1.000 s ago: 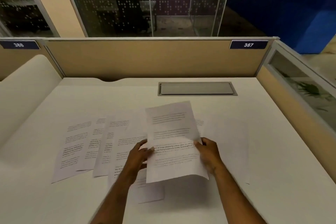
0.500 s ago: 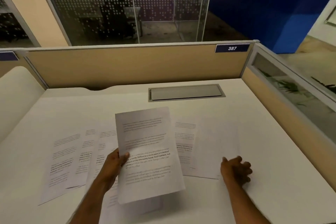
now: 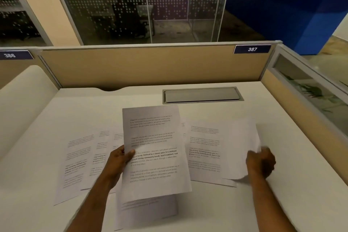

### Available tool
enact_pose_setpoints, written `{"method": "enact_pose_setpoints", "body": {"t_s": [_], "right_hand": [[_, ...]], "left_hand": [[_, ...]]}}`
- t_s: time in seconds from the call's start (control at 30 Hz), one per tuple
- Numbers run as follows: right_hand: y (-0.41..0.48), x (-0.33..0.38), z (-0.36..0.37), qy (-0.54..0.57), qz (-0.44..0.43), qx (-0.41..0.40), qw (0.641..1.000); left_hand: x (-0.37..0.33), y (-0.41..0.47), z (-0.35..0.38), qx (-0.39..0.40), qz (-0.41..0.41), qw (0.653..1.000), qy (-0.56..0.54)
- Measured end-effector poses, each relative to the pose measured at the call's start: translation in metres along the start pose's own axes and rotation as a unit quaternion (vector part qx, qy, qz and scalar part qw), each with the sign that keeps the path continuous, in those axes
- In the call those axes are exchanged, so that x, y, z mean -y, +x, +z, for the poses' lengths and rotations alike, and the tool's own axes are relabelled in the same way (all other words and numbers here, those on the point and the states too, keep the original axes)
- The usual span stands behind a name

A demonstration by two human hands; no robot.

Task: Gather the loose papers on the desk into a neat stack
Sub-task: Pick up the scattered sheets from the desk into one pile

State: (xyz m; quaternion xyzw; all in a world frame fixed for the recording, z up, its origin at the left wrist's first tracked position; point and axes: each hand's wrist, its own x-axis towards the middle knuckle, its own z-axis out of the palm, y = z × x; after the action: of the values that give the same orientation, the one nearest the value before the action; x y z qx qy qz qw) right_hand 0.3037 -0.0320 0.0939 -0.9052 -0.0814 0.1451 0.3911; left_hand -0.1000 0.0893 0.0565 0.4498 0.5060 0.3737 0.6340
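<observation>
My left hand (image 3: 118,164) grips a printed sheet (image 3: 154,149) by its left edge and holds it raised above the white desk (image 3: 293,184). My right hand (image 3: 260,162) is closed on the right edge of another printed sheet (image 3: 216,152), and that edge curls up off the desk. Several more printed sheets (image 3: 81,158) lie fanned and overlapping on the desk to the left. One further sheet (image 3: 148,209) lies flat under the raised one, near the front edge.
A grey cable hatch (image 3: 202,95) is set into the desk at the back. Tan partition walls (image 3: 150,68) close the back and right sides, with a glass panel (image 3: 308,90) on the right. A curved white divider (image 3: 22,96) stands at the left.
My right hand let go of the raised sheet, moved right and took hold of the sheet lying on the right, lifting its edge. My left hand keeps the raised sheet.
</observation>
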Motion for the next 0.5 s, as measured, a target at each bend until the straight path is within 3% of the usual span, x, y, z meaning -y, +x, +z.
{"method": "enact_pose_setpoints", "body": {"t_s": [0.1, 0.17, 0.33, 0.5], "right_hand": [[-0.013, 0.025, 0.011, -0.093, -0.243, -0.071, 0.963], [-0.031, 0.036, 0.028, -0.166, -0.352, -0.056, 0.919], [-0.067, 0.019, 0.086, -0.365, -0.354, 0.113, 0.854], [-0.077, -0.011, 0.124, -0.37, -0.34, 0.217, 0.837]], "left_hand": [[0.0, 0.002, -0.005, -0.008, -0.005, 1.0, 0.0], [0.001, 0.002, -0.007, -0.014, -0.008, 1.0, 0.001], [0.007, -0.001, -0.009, -0.021, -0.01, 1.0, 0.006], [0.012, -0.007, -0.015, -0.035, -0.007, 0.999, 0.006]]}}
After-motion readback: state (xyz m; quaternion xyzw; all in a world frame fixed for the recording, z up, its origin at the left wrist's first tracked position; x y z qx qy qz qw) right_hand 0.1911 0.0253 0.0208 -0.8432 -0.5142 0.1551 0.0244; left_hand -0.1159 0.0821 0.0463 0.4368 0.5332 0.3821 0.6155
